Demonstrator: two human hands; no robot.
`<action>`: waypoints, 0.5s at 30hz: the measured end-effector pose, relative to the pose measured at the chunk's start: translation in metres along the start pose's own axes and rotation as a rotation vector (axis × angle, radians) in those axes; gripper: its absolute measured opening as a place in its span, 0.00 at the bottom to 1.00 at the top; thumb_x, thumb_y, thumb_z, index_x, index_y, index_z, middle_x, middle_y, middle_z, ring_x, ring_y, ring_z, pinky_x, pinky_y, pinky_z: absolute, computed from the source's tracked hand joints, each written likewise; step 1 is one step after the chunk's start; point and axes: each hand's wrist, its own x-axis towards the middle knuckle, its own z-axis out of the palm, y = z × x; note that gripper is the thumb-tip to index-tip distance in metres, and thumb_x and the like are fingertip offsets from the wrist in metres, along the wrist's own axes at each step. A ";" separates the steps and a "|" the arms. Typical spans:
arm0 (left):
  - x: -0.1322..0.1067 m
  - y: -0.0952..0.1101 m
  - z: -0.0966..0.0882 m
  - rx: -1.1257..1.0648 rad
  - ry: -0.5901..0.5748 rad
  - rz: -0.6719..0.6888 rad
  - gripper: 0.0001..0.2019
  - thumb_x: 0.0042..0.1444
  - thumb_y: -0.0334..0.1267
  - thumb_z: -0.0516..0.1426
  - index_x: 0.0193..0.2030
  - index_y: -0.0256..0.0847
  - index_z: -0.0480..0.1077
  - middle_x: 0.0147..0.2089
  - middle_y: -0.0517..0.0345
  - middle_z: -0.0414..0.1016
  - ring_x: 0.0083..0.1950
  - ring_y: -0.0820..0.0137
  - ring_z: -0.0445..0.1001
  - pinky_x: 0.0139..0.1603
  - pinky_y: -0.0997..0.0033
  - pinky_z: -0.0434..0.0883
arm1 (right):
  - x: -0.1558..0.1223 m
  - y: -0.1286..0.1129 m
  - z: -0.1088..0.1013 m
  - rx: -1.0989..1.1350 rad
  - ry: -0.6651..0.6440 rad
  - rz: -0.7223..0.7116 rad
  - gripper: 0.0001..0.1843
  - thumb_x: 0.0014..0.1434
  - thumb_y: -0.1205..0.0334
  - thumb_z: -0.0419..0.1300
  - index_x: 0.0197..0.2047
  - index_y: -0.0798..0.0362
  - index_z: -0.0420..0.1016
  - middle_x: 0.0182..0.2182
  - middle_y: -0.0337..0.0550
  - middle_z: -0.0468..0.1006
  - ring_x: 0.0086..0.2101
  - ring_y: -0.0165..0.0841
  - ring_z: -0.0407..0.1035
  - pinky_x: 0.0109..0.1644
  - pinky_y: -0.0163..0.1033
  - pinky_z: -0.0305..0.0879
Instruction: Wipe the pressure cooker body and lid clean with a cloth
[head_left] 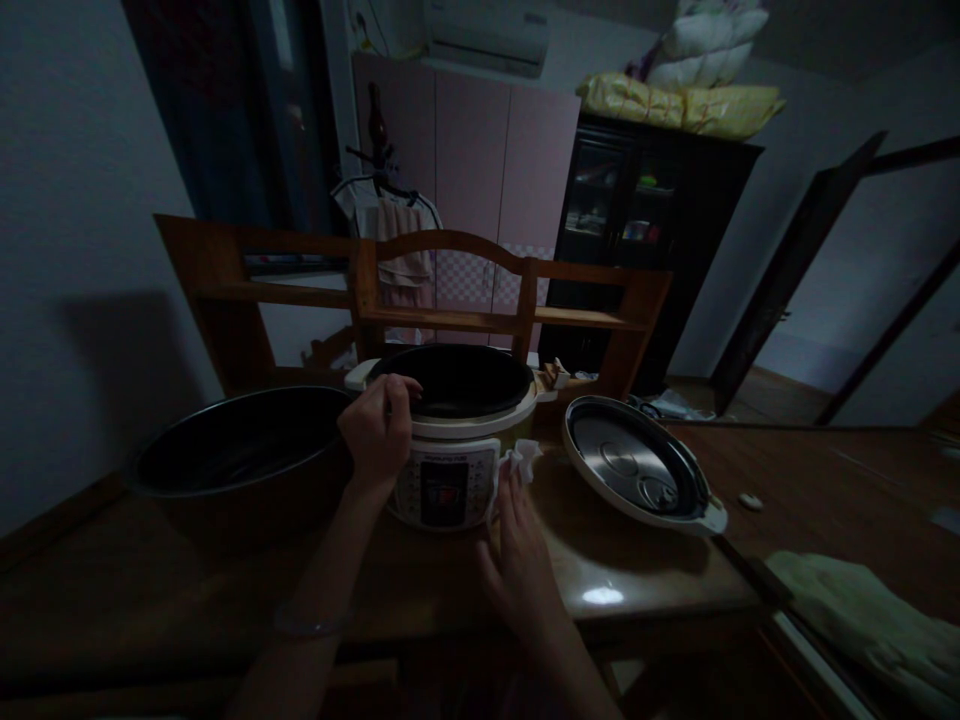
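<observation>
A white electric pressure cooker (450, 470) with its lid off stands on the wooden table (637, 585), its dark inner pot (457, 380) showing. My left hand (379, 425) grips the cooker's rim at its front left, fingers curled over the edge. My right hand (517, 545) presses a crumpled white tissue (523, 458) against the cooker's right side, fingers held together and pointing up. The cooker's lid (637, 465) lies upside down to the right, steel inside up.
A large dark metal basin (240, 450) sits left of the cooker. A wooden shelf rack (420, 300) stands behind it. A pale green cloth (862, 610) lies at the right. A dark cabinet (645, 230) and an open door are farther back.
</observation>
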 end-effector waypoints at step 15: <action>0.000 0.002 -0.001 0.015 -0.003 -0.004 0.22 0.71 0.44 0.44 0.33 0.44 0.75 0.33 0.55 0.80 0.36 0.67 0.78 0.41 0.67 0.70 | -0.018 0.014 0.009 0.003 -0.081 0.089 0.58 0.54 0.77 0.51 0.76 0.49 0.16 0.75 0.44 0.19 0.73 0.46 0.27 0.75 0.62 0.44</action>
